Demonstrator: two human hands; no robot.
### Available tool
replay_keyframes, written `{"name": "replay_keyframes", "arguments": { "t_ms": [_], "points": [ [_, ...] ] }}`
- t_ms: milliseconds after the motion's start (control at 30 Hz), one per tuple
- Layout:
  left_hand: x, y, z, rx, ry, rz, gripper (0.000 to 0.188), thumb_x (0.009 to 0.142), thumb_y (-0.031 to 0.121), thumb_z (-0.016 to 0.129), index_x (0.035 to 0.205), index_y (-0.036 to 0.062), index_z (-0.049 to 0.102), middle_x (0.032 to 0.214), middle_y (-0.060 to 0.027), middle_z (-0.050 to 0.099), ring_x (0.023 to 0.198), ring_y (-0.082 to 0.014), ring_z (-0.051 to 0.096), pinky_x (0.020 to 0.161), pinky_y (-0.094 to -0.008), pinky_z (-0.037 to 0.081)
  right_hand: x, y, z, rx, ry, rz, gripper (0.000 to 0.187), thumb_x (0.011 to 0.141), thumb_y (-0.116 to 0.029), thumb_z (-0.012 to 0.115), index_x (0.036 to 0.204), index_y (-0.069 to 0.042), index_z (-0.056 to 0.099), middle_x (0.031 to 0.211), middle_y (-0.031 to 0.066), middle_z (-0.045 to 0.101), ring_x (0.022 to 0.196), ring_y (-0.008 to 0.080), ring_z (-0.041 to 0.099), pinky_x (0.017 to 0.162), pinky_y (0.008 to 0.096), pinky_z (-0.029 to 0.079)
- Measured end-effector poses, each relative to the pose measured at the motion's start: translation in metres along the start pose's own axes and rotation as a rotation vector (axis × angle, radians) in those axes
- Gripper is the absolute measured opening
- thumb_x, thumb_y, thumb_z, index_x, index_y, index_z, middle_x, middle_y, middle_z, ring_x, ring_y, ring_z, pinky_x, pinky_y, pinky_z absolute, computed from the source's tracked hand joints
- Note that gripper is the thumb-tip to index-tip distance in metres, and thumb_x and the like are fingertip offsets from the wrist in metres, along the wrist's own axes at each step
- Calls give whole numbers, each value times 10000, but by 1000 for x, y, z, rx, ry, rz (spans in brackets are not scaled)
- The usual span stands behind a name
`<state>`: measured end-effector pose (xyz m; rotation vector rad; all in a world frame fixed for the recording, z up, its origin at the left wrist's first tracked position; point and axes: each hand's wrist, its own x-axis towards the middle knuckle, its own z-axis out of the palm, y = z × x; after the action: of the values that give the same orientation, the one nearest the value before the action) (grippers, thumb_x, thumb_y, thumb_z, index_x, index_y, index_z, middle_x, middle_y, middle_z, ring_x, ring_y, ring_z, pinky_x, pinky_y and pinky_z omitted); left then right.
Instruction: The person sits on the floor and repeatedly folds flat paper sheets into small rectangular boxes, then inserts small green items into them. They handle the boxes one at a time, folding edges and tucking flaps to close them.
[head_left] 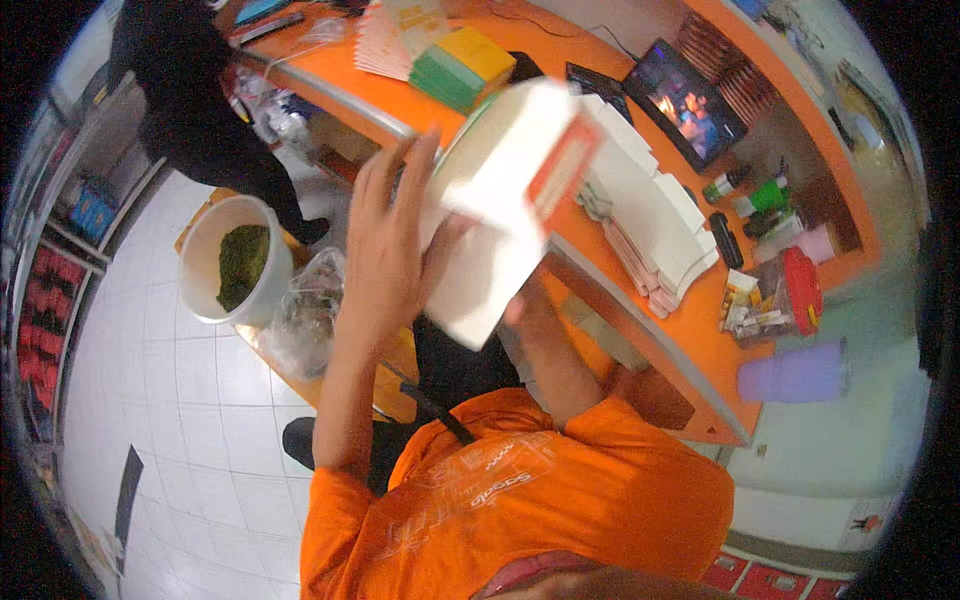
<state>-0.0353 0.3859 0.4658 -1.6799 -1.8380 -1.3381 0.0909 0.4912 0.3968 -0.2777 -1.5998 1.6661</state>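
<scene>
White carton with orange panel: raised over orange counter, long axis tilted lower left to upper right, blurred. Left hand flat against its left face, fingers spread; right hand beneath, grip unclear. Nearby: stacked flat cartons, white bucket, tablet.

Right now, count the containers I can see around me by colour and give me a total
White bucket on the floor, green stuff inside: 1
Lilac tumbler lying on the orange counter: 1
Clear jar with a red lid on the counter: 1
Green-capped bottles near the tablet: 2
Total: 5
</scene>
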Motion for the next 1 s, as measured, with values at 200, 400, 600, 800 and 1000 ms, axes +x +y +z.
{"name": "replay_keyframes", "arguments": {
  "t_ms": [200,400,600,800,1000],
  "points": [
    [27,-26,-12,-249,186,-116,614,883,213,706,1382,-40,454,1240,-253,569,1162,-394,545,1007,-422,425,109,-122,9,-428,115,-358,1079,591,-561,881,1431,-78,409,1274,181,585,1201,285,561,1046,413,430],
    [-92,-37,-7,-419,-120,-339,542,884,209,716,1326,-39,525,1187,-224,641,1109,-311,628,964,-390,474,256,-102,-34,-1400,-286,-278,909,705,-512,801,1390,-53,420,1320,186,557,1226,359,526,1024,456,437],
    [-219,-36,-3,-620,-334,-711,499,888,208,720,1289,-39,553,1161,-191,672,1070,-277,658,937,-365,501,306,-48,-31,-1427,-455,-69,971,616,-605,840,1377,-94,520,1314,162,603,1206,326,578,1041,409,449],
    [-274,-30,15,-750,-374,-974,451,938,191,667,1302,-40,536,1144,-141,682,1066,-220,654,916,-335,511,310,-28,-52,-1472,-551,-110,894,693,-629,778,1343,-74,520,1251,213,617,1160,319,606,993,419,475],
    [-285,-37,41,-882,-377,-936,430,953,174,646,1309,-36,529,1155,-141,671,1068,-199,645,929,-316,508,310,-7,-36,-1663,-535,49,1010,660,-725,713,1397,-88,450,1401,271,460,1285,397,487,1045,461,418]
  ]
}}
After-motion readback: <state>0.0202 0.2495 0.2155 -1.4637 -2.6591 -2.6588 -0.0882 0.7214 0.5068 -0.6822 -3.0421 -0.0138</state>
